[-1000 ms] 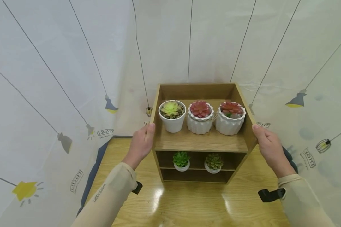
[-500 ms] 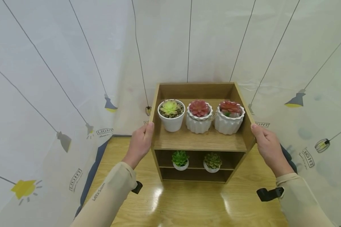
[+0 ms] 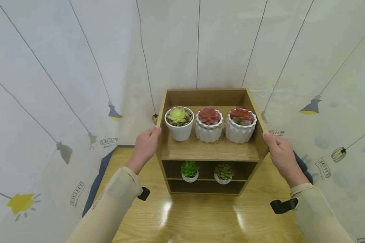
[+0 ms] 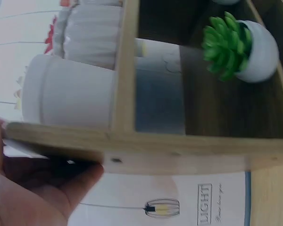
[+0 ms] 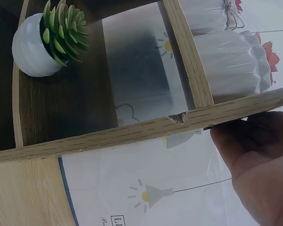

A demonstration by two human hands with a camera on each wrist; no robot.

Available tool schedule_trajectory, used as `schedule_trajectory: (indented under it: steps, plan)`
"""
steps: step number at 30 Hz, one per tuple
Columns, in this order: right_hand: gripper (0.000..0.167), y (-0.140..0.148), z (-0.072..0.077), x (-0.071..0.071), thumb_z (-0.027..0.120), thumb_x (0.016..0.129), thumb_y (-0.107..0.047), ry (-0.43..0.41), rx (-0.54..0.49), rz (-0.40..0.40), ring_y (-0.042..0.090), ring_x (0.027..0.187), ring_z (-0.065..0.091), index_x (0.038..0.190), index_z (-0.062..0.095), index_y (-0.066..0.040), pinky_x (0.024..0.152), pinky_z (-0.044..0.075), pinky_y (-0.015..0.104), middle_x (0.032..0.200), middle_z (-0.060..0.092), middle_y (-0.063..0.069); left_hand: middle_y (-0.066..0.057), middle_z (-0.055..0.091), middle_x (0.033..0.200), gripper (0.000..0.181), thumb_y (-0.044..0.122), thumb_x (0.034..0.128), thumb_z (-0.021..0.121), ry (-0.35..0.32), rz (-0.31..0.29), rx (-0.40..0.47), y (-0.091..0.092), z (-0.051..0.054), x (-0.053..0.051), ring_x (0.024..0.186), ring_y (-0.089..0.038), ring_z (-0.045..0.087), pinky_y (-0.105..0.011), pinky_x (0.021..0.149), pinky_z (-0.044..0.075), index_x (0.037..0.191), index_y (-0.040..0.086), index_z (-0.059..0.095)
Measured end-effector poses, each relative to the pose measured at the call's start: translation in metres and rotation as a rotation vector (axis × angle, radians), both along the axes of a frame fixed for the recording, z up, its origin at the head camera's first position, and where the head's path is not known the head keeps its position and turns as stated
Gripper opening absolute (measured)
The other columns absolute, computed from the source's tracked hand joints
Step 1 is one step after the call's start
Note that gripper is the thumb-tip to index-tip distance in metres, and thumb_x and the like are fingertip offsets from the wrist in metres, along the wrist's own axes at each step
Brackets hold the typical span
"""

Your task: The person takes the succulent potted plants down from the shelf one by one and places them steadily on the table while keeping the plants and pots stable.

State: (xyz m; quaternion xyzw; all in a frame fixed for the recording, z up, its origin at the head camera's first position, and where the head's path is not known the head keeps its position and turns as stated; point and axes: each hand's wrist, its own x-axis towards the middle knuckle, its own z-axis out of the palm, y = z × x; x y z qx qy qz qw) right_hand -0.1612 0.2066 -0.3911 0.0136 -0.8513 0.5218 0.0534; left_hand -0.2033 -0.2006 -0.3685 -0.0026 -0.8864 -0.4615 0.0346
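A small wooden shelf [image 3: 210,154] stands upright on the floor, its front toward me. My left hand [image 3: 146,145] grips its left side panel near the top, the thumb on the front edge. In the left wrist view the fingers [image 4: 82,186] lie along that panel's outer face. My right hand [image 3: 281,153] holds the right side panel at similar height. On the top board sit a yellow-green succulent in a white pot [image 3: 179,130] and two red succulents in fluted white pots, one middle [image 3: 208,133], one right [image 3: 240,131]. Below are two green succulents in round white pots, left [image 3: 190,172] and right [image 3: 223,173].
Pale wall covering [image 3: 225,40] printed with hanging lamps rises behind the shelf and along both sides. Glossy wood-look floor [image 3: 200,219] lies in front. In the right wrist view the right panel's front edge has a chip [image 5: 178,117].
The whole view has shifted a little, so the shelf and hands appear slightly farther left. Both hands stay at the side panels, and the pots keep their places on the shelf.
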Motion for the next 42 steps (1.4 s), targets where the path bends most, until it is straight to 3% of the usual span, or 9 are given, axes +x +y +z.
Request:
schedule_trajectory:
  steps: [6, 16, 28, 30, 32, 34, 35, 37, 42]
  plan:
    - [0.069, 0.000, -0.001, 0.001, 0.031, 0.112, -0.045, -0.011, 0.012, 0.012, 0.049, 0.150, 0.025, 0.151, 0.041, 0.010, 0.119, 0.024, 0.065, 0.161, 0.031, 0.029, -0.002, 0.042, 0.061, 0.051, 0.043, 0.1074, 0.033, 0.007, 0.040, -0.045, 0.003, 0.002, -0.005, 0.057, -0.020, 0.041, -0.035, 0.055, 0.039, 0.065, 0.014, 0.041]
    - [0.067, 0.001, 0.001, 0.001, 0.032, 0.112, -0.043, -0.011, 0.023, -0.010, 0.048, 0.150, 0.026, 0.147, 0.045, 0.013, 0.120, 0.024, 0.063, 0.160, 0.032, 0.030, -0.002, 0.041, 0.061, 0.053, 0.041, 0.1078, 0.037, 0.047, -0.034, -0.063, -0.002, 0.003, -0.004, 0.058, -0.020, 0.040, -0.034, 0.057, 0.037, 0.062, 0.015, 0.040]
    - [0.065, 0.001, 0.013, 0.003, 0.036, 0.111, -0.042, -0.009, 0.132, 0.013, 0.053, 0.144, 0.034, 0.146, 0.048, 0.012, 0.112, 0.033, 0.068, 0.154, 0.040, 0.034, -0.002, 0.041, 0.058, 0.055, 0.042, 0.1072, 0.039, 0.070, -0.010, -0.058, -0.002, 0.003, -0.002, 0.056, -0.020, 0.040, -0.034, 0.055, 0.037, 0.061, 0.013, 0.042]
    - [0.062, 0.001, 0.017, 0.003, 0.039, 0.111, -0.041, 0.019, 0.169, 0.009, 0.049, 0.139, 0.044, 0.151, 0.044, 0.007, 0.110, 0.043, 0.057, 0.150, 0.045, 0.033, -0.001, 0.040, 0.058, 0.054, 0.041, 0.1070, 0.040, 0.079, -0.003, -0.051, -0.001, 0.002, -0.002, 0.056, -0.020, 0.040, -0.033, 0.055, 0.036, 0.060, 0.013, 0.042]
    - [0.058, 0.001, 0.019, 0.003, 0.043, 0.111, -0.038, 0.066, 0.205, -0.004, 0.029, 0.128, 0.059, 0.151, 0.046, 0.004, 0.103, 0.051, 0.035, 0.146, 0.052, 0.032, -0.001, 0.040, 0.057, 0.054, 0.041, 0.1067, 0.041, 0.086, -0.002, -0.046, -0.001, 0.001, -0.002, 0.056, -0.019, 0.039, -0.033, 0.054, 0.036, 0.059, 0.014, 0.042]
    - [0.053, 0.000, 0.022, 0.002, 0.049, 0.109, -0.033, 0.121, 0.224, -0.025, 0.005, 0.113, 0.062, 0.150, 0.050, 0.001, 0.089, 0.049, 0.014, 0.142, 0.057, 0.030, 0.000, 0.039, 0.057, 0.054, 0.041, 0.1062, 0.042, 0.092, -0.002, -0.040, 0.000, 0.001, -0.002, 0.056, -0.019, 0.039, -0.032, 0.054, 0.035, 0.059, 0.014, 0.041]
    - [0.051, 0.000, 0.023, 0.002, 0.051, 0.108, -0.031, 0.145, 0.229, -0.032, 0.003, 0.110, 0.062, 0.149, 0.052, 0.000, 0.082, 0.045, 0.006, 0.140, 0.059, 0.029, 0.000, 0.039, 0.056, 0.054, 0.040, 0.1060, 0.042, 0.093, -0.003, -0.038, 0.001, 0.000, -0.002, 0.055, -0.019, 0.039, -0.032, 0.054, 0.035, 0.059, 0.014, 0.041]
    - [0.050, -0.001, 0.026, 0.001, 0.056, 0.106, -0.026, 0.186, 0.236, -0.041, 0.005, 0.109, 0.065, 0.148, 0.053, 0.001, 0.078, 0.039, -0.001, 0.140, 0.059, 0.028, 0.000, 0.038, 0.055, 0.054, 0.040, 0.1055, 0.042, 0.098, 0.003, -0.037, 0.001, 0.000, -0.002, 0.055, -0.018, 0.038, -0.032, 0.053, 0.034, 0.058, 0.014, 0.041]
    - [0.054, -0.005, 0.042, -0.005, 0.066, 0.101, -0.026, 0.223, 0.293, -0.046, 0.046, 0.126, 0.059, 0.148, 0.054, -0.001, 0.091, 0.045, 0.006, 0.146, 0.058, 0.022, 0.000, 0.039, 0.055, 0.055, 0.040, 0.1058, 0.042, 0.108, 0.028, -0.045, 0.000, 0.000, -0.001, 0.054, -0.018, 0.039, -0.032, 0.052, 0.034, 0.057, 0.014, 0.041]
